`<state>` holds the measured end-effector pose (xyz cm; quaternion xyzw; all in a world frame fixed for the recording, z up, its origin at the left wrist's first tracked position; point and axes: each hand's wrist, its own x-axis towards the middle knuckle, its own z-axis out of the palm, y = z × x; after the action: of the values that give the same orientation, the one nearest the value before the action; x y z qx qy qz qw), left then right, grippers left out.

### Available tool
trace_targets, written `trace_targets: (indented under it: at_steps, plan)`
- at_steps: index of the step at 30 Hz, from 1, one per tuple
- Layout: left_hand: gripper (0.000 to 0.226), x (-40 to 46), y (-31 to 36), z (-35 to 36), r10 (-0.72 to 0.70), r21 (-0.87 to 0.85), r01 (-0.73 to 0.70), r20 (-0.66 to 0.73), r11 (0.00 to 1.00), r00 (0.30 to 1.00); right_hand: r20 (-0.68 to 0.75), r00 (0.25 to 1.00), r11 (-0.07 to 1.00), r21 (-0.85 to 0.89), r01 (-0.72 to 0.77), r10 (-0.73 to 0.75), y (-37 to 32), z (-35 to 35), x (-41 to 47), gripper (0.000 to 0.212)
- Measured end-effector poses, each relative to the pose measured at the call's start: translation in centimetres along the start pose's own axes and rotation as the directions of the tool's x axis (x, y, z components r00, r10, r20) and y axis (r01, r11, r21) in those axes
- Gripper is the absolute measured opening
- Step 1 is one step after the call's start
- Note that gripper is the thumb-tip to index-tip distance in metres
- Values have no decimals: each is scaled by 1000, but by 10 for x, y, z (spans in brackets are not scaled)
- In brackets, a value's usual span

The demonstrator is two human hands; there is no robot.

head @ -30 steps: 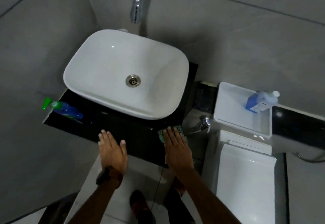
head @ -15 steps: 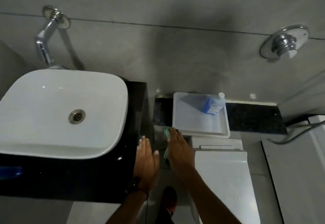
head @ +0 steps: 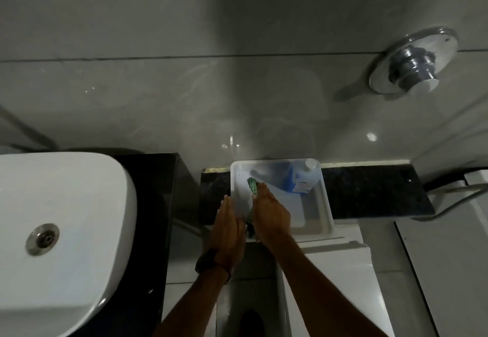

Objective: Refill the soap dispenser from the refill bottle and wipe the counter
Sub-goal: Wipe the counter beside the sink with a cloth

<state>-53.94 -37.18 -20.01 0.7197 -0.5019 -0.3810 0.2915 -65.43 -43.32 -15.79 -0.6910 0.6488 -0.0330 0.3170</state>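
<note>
The blue refill bottle (head: 301,178) with a white cap lies in the far right corner of a white tray (head: 326,206). My right hand (head: 269,215) is over the tray's left part and holds a green checked cloth (head: 252,185). The cloth sticks out past my fingertips and hangs down by my thumb. My left hand (head: 227,228) is beside it at the tray's left rim, fingers straight, holding nothing. The black counter (head: 155,204) with the white basin (head: 66,231) is at the left. The soap dispenser is out of view.
The tray stands on a dark stone ledge (head: 369,191) against the grey wall. A chrome flush valve (head: 413,64) is on the wall at the upper right. A white toilet (head: 332,276) is below the tray. A grey hose (head: 459,198) runs along at the right.
The view has swung right, away from the basin. My right hand has carried the cloth off the counter to above the tray, and my left hand has followed alongside it.
</note>
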Motion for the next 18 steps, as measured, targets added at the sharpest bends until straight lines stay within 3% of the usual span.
trace_targets:
  at_steps: [7, 9, 12, 16, 18]
  plan:
    - [65, 29, -5, 9, -25, -48, 27, 53, 998, 998, 26, 999, 999, 8, 46, -46, 10, 32, 49, 76]
    - [58, 32, -6, 12, -32, -48, 35, 60, 998, 998, 10, 998, 998, 4, 70, -70, 12, 37, 54, 65]
    - [52, 33, -11, 12, -52, -122, 59, 64, 991, 997, -42, 999, 1000, 20, -23, 23, 14, 42, 47, 47]
    - [56, 29, -13, 11, -82, -127, 93, 91, 988, 992, 119, 992, 999, -10, -36, 37, 15, 53, 35, 25]
    - [57, 25, -5, 2, -110, -126, 123, 107, 984, 988, 102, 994, 997, 65, -32, 25, 13, 51, 27, 22]
